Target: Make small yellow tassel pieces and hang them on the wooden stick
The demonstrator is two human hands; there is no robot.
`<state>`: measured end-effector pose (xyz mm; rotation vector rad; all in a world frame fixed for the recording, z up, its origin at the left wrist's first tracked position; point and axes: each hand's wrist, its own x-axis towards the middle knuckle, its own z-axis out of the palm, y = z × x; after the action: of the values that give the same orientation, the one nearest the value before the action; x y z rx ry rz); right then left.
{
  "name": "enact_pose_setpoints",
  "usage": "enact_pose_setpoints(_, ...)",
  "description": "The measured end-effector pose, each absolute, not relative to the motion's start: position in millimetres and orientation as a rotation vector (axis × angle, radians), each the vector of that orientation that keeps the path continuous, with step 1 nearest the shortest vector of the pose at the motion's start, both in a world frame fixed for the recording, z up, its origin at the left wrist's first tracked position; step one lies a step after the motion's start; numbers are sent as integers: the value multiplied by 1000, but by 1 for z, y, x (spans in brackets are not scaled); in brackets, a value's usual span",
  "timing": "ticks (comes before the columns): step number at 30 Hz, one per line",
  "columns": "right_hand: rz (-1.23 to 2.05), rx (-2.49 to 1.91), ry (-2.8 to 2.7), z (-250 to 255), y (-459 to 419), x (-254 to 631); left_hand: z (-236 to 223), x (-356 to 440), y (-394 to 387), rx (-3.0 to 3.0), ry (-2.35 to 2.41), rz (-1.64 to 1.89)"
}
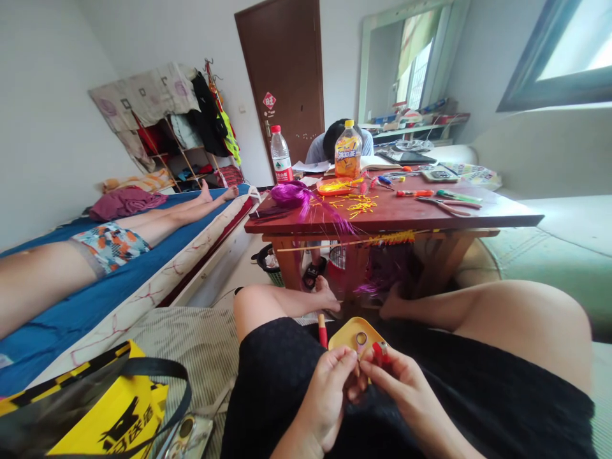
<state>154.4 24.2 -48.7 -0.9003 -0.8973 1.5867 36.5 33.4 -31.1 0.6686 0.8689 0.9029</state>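
Observation:
Both my hands meet over my lap with their fingertips pinched together. My left hand [332,389] is closed, its thumb and forefinger pressed on something too small to make out. My right hand [404,379] pinches at the same spot. A small red object with a silvery part [381,352] lies against its fingers; its kind is unclear. Just beyond the fingertips, a yellow tray [342,333] rests on my lap, partly hidden by my hands. A round finger loop [361,339], like a scissors handle, shows over the tray. Left of it stands a red and wooden handle [322,333].
Ahead, a low red-brown table [296,222] bears purple strands [289,194], yellow stick-like pieces [361,207], pliers [449,205], a water bottle [280,156] and a drink bottle [348,153]. A person [315,150] bends over its far side. Another person's legs [176,210] lie on the bed. A yellow bag [105,408] stands left.

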Motion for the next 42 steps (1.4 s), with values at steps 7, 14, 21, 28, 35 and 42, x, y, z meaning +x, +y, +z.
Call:
enact_pose_setpoints(7,1516,-976,-818,-64,18,163,-31,31,36,522,767,933)
enact_pose_setpoints(14,1597,-1011,-946,-49,19,162,-34,30,34,485,778,909)
enact_pose_setpoints(21,1538,-1063,-931,-62,18,164,-33,32,33,523,771,899)
enact_pose_setpoints(28,1564,-1104,-869,-73,15,162,-38,31,32,599,797,925)
enact_pose_setpoints(35,1560,-1140,-898,-82,15,163,-35,30,31,638,803,912)
enact_pose_setpoints(42,1615,-1151,-915,-79,21,159,-36,31,32,608,788,902)
